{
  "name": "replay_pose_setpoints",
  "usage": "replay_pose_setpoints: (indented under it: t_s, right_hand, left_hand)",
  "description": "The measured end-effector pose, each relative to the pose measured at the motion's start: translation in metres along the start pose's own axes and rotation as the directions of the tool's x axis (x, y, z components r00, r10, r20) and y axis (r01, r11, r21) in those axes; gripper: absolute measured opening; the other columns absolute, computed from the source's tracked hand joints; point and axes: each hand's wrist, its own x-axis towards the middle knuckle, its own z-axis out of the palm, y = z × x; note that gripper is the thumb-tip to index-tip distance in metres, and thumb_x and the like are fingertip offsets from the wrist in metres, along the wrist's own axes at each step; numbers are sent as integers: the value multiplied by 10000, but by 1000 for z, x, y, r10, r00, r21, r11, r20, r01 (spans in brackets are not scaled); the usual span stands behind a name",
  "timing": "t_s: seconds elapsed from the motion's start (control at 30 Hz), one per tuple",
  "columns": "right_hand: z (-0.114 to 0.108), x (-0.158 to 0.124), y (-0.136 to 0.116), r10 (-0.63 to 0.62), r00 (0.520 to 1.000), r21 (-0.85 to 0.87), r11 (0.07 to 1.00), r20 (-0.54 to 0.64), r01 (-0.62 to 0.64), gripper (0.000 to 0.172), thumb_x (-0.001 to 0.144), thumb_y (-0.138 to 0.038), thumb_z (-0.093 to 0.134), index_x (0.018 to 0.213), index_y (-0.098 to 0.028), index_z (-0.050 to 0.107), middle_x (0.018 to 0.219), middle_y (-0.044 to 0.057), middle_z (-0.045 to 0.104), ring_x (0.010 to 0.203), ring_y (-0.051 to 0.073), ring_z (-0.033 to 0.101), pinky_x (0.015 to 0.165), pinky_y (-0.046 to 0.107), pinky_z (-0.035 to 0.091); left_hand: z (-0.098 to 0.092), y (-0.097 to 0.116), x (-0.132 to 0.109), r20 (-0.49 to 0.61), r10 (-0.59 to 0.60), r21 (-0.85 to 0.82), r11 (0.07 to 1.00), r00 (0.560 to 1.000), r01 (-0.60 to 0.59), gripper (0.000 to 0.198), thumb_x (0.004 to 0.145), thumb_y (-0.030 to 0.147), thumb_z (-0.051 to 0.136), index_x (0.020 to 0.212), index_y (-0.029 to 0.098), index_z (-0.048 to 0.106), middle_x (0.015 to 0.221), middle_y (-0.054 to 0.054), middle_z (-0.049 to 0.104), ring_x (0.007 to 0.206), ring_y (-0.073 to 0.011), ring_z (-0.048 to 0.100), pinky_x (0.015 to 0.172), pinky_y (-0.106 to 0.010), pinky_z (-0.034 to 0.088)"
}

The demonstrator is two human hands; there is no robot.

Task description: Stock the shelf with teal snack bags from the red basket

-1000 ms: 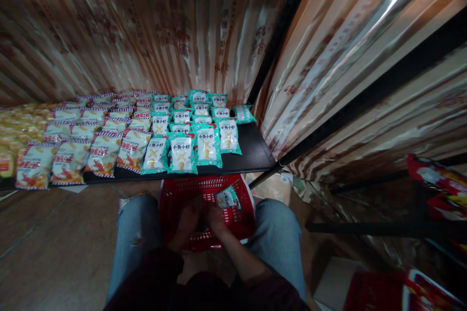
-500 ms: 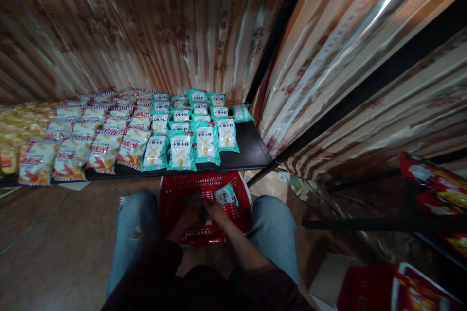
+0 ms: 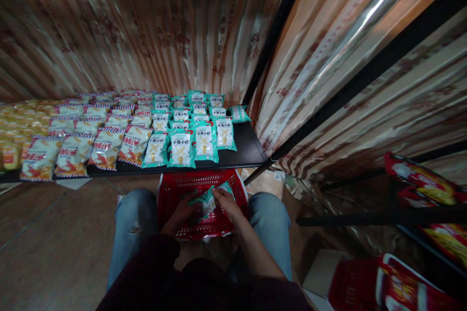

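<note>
Between my knees is a red plastic basket [image 3: 168, 189]. My left hand [image 3: 185, 209] is inside it, its fingers closed round a green-and-white snack bag [image 3: 208, 202] near the middle. On the right, my right hand [image 3: 225, 200] is closed at the top of green-and-white packaging, where another bag [image 3: 228, 187] partly shows behind the fingers. Which bag each hand grips is partly hidden. Just beyond the basket, rows of green-and-white bags [image 3: 181, 148] stand upright on a black shelf [image 3: 241, 153].
Red-and-white snack bags [image 3: 75, 155] and yellow packs [image 3: 22, 121] fill the shelf's left part. A slanted black post [image 3: 288, 148] rises right of the basket. At the lower right are a cardboard box [image 3: 323, 274], another red basket [image 3: 355, 282] and red packets [image 3: 419, 175].
My right hand has moved up and right to the bag on the right side of the basket. My left hand has shifted slightly left, and a green-and-white bag now shows between the hands.
</note>
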Motion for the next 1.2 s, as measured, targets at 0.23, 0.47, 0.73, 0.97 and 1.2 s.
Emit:
replay_pose_setpoints:
  t_s: [0.23, 0.47, 0.73, 0.97, 1.2]
  right_hand:
    - [-9, -3, -6, 60, 993, 23, 998, -101, -58, 440, 728, -609, 529, 751, -196, 676, 768, 44, 701, 770, 216, 651, 676, 287, 469]
    - [-9, -8, -11, 44, 991, 34, 999, -130, -40, 570, 732, -710, 442, 789, -192, 673, 808, 54, 714, 824, 225, 662, 717, 295, 482]
    - [4, -12, -4, 20, 977, 23, 1000, -210, -16, 541, 671, -650, 602, 894, -167, 701, 838, 92, 729, 863, 262, 667, 735, 321, 497]
    - [3, -12, 4, 42, 931, 43, 999, -364, -28, 566, 775, -638, 459, 894, -141, 702, 781, 113, 729, 764, 264, 664, 669, 320, 488]
    - [10, -10, 12, 118, 896, 158, 986, -429, -54, 565, 753, -640, 478, 898, -140, 699, 752, 103, 727, 716, 252, 666, 622, 304, 485]
  left_hand:
    - [7, 12, -10, -22, 1, -188, 982, 1000, -5, 636, 474, 500, 836, 963, 117, 696, 862, -103, 734, 816, -250, 673, 761, -332, 500]
    - [8, 23, -18, 5, -31, -308, 951, 999, 31, 507, 569, 510, 801, 848, 99, 702, 771, -126, 727, 741, -251, 678, 688, -332, 515]
    - [10, 23, -16, 39, -67, -395, 915, 997, 77, 448, 601, 419, 815, 892, 103, 690, 791, -128, 729, 741, -247, 687, 671, -316, 521]
    - [18, 28, -19, 49, -78, -481, 872, 996, 92, 452, 640, 371, 806, 1005, 151, 657, 916, -107, 720, 782, -213, 680, 648, -298, 538]
    - [20, 23, -19, -19, -83, -493, 868, 996, 63, 496, 561, 351, 850, 967, 135, 663, 773, -47, 692, 625, -144, 630, 578, -244, 496]
